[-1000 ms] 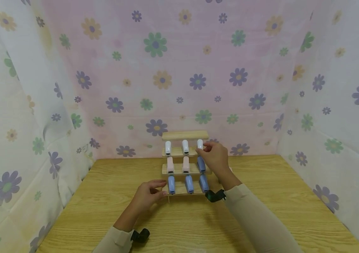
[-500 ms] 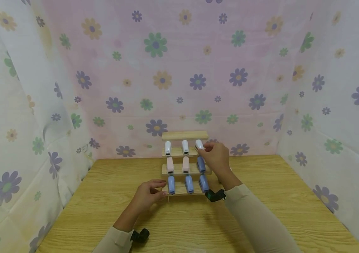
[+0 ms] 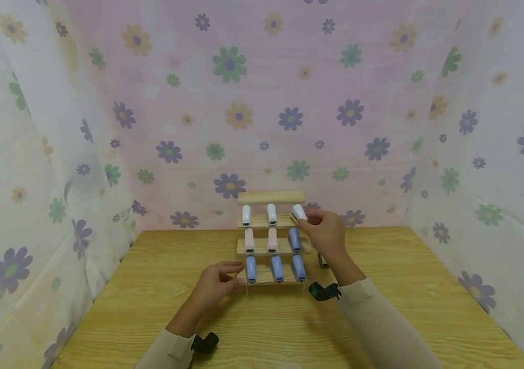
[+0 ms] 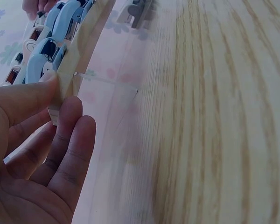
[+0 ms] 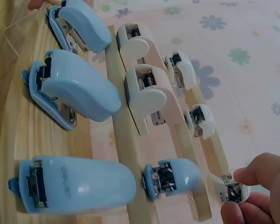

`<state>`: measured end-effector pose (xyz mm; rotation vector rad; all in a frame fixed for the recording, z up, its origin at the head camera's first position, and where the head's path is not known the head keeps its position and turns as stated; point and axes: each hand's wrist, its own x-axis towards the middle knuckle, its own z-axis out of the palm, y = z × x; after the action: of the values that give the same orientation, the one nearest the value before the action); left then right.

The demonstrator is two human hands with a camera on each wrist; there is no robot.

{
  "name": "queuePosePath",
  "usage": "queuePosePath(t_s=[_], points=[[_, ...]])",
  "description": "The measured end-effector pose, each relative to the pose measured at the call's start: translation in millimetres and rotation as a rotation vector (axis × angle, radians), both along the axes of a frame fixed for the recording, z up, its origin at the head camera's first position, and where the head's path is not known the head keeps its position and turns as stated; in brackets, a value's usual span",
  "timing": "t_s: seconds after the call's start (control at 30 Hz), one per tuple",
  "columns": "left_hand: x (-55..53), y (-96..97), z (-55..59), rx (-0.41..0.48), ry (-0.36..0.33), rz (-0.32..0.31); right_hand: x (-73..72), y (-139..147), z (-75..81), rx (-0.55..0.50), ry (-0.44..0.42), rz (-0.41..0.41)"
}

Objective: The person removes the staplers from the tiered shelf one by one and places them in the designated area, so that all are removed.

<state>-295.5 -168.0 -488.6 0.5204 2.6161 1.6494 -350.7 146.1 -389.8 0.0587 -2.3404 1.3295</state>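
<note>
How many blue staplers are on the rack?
4: left stapler, middle stapler and right stapler on the bottom shelf; upper stapler at the right of the shelf above.

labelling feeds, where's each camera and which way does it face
Head: on the head, facing forward and down at staplers on a rack; left hand, right hand and sleeves show.
Left wrist: on that wrist, facing the rack's end and table; left hand, some right hand top left.
Right wrist: on that wrist, facing staplers and flowered cloth; right hand, some left hand top left.
Shared by head and right wrist: the held white stapler.
</note>
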Motion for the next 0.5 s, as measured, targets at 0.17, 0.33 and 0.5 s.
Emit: queuePosePath(t_s=[0.17, 0.33, 0.5], points=[[0.8, 0.1, -0.6, -0.002, -0.014, 0.001, 4.3, 9.7, -1.0, -0.024, 0.02, -0.001], [1.1, 0.5, -1.1, 0.007, -0.029, 0.003, 8.5, 19.3, -2.3, -0.026, 0.04, -0.008], [0.8, 1.0, -0.2, 0.028, -0.029, 0.001, 13.5, 30.6, -5.6, 0.009, 0.047, -0.049]])
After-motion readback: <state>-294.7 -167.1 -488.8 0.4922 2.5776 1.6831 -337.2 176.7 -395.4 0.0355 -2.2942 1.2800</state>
